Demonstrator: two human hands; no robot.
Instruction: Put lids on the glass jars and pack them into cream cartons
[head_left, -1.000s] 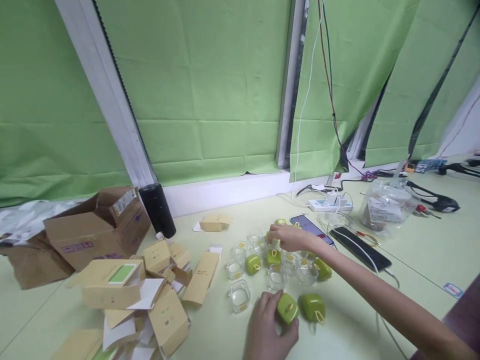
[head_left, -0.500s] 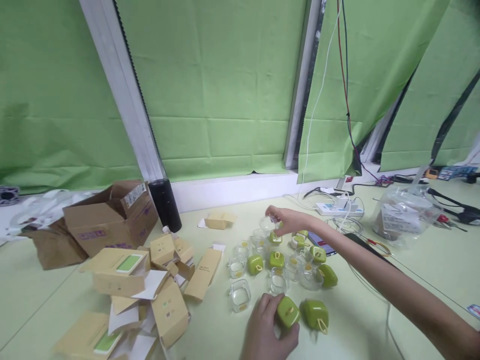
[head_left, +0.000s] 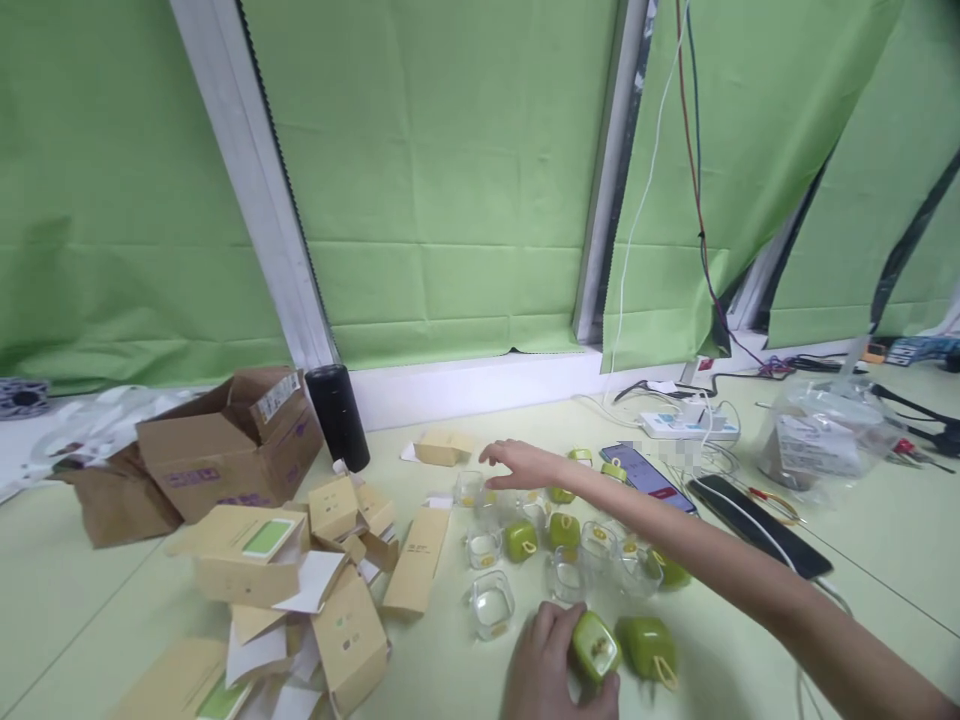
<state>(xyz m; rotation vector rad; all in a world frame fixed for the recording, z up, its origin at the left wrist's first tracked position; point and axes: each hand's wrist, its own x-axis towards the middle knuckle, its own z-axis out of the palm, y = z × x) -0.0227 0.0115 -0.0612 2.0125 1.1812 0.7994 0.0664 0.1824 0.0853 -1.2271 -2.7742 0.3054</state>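
Note:
My left hand [head_left: 559, 665], at the bottom, is closed round a green rounded case [head_left: 596, 645] with its pale top side showing. Just right of it lies another green case [head_left: 649, 648] with a yellow loop. My right hand [head_left: 517, 465] reaches across from the right, fingers apart and holding nothing, beside a clear square cup [head_left: 470, 489]. Below it stand more clear cups, among them one at the near left [head_left: 492, 604], mixed with several green cases [head_left: 520, 540].
Opened small tan boxes [head_left: 349, 635] pile up on the left. Behind them are a brown carton [head_left: 225, 440] and a black cylinder [head_left: 337, 415]. To the right lie a phone [head_left: 646, 478], a black slab [head_left: 757, 525], a power strip [head_left: 686, 426], cables and a plastic bag [head_left: 814, 440].
My right hand has moved left and let go of a clear cup, which now stands at the left of the group. The case in my left hand has been tilted.

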